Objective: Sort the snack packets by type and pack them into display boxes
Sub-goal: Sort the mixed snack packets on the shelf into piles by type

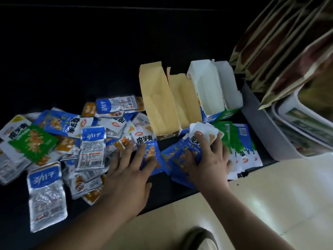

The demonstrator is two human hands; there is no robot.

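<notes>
Head view: glossy blue-white snack packets (62, 123)

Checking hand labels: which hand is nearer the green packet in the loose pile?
Left. The left hand lies at the right edge of the loose pile, to the right of the green packet; the right hand is further right, gripping a bunch of blue packets.

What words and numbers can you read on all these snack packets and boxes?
"魔芋爽": on the blue packet, on its white top.
"劲仔": upside down, on the blue band of the silver packet.
"20%": in yellow, on the white packet.
Too blurred to read: the green packet, the front strip of the tan box, and the barcodes and fine print.
</notes>
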